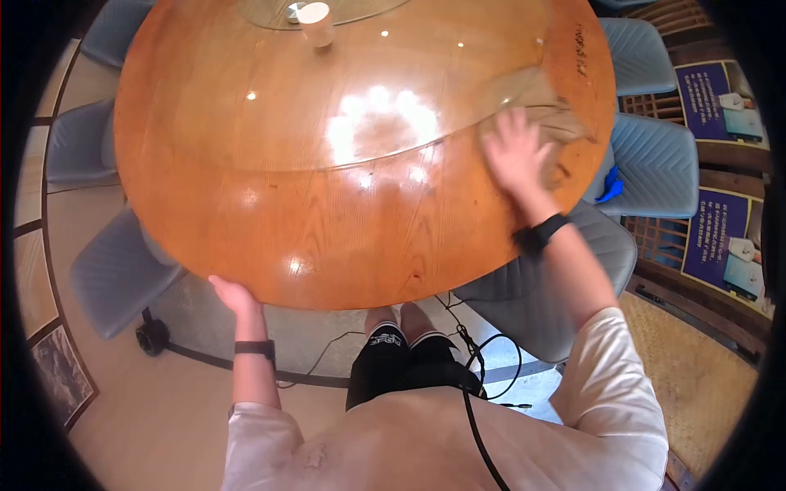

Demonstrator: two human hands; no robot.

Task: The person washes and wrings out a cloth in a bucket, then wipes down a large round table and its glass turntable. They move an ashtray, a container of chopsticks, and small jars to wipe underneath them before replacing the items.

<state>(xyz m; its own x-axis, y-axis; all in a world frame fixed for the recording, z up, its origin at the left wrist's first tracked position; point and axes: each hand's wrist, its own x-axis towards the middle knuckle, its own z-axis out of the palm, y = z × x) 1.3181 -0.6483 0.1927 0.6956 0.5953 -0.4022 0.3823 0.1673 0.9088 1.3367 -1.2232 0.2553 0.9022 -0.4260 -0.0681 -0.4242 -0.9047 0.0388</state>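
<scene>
My right hand (pixel 518 154) lies flat with spread fingers on a brown cloth (pixel 553 119), slightly blurred. The crumpled cloth rests on the right side of a round wooden table (pixel 327 237), partly over the edge of the round glass top (pixel 270 139). At the table's near left rim is my left hand (pixel 235 296), touching the edge. One of its digits stretches out to the left, while the table hides the other fingers.
A pale cup (pixel 316 24) stands at the table's far side. Grey chairs surround the table, one (pixel 548 286) close at my right. A blue item (pixel 611 185) lies on another chair (pixel 655 164). Black cables (pixel 471 352) hang near my legs. Posters (pixel 725 241) stand at right.
</scene>
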